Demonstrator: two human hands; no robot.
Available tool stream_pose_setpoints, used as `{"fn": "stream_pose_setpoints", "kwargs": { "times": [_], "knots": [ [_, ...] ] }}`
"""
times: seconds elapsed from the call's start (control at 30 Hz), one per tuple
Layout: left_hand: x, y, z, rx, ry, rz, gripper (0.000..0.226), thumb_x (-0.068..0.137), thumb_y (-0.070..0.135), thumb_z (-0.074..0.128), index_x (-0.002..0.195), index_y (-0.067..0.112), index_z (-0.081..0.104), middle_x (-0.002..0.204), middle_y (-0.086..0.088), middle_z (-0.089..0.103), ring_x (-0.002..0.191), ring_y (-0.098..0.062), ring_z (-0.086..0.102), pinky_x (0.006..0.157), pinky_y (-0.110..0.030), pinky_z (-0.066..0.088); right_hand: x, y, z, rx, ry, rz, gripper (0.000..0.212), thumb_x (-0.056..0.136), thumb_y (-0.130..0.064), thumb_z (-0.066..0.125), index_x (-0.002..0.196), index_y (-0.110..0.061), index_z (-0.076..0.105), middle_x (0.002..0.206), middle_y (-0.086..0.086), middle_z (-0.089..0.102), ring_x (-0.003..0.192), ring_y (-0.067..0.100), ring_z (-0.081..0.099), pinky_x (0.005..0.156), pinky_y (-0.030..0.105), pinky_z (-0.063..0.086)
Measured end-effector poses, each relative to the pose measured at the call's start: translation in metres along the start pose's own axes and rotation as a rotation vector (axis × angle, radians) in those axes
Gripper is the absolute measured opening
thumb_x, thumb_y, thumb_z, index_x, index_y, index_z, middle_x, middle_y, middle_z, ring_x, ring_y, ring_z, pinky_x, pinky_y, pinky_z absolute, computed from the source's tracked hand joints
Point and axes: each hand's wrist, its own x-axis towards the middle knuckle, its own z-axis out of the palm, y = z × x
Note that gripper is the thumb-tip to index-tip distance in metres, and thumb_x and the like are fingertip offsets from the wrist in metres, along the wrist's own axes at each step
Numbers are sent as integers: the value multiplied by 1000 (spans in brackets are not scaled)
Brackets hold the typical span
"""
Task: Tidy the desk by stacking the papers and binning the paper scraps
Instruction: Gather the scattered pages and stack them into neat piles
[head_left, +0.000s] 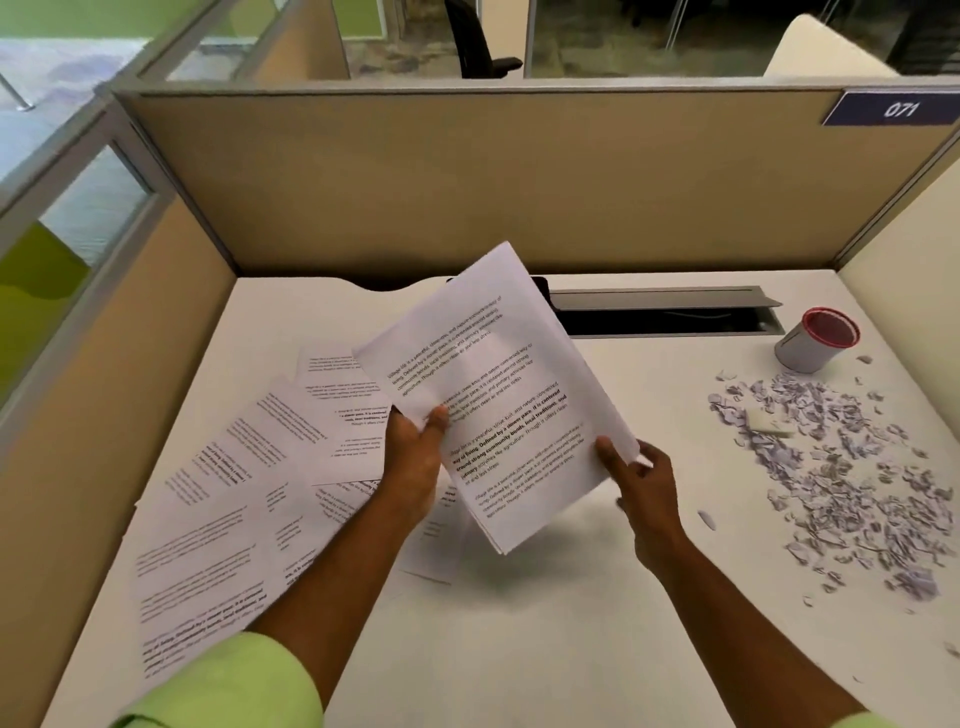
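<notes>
Both hands hold a thin stack of printed papers (498, 384) tilted above the middle of the white desk (519, 623). My left hand (415, 457) pinches its left edge with the thumb on top. My right hand (641, 478) grips its lower right edge. Several loose printed sheets (249, 499) lie fanned out and overlapping on the desk's left half, partly under my left forearm. A wide scatter of small paper scraps (841, 478) covers the right side of the desk. A small white bin with a red rim (815, 340) stands at the back right, beyond the scraps.
A small white block (769, 422) lies among the scraps. An open cable slot with a raised grey flap (665, 312) runs along the desk's back edge. Beige partition walls (467, 182) enclose the desk at the back, left and right.
</notes>
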Motion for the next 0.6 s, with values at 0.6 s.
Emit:
{"fn": "stream_pose_setpoints", "kwargs": {
  "times": [0.6],
  "knots": [
    [1, 17, -38, 206, 257, -45, 97, 76, 23, 82, 148, 28, 18, 151, -7, 39, 129, -24, 44, 101, -44, 45, 2, -35, -3, 139, -252, -231, 24, 92, -5, 69, 116, -4, 67, 114, 11, 76, 103, 35, 73, 86, 50, 61]
  ]
}}
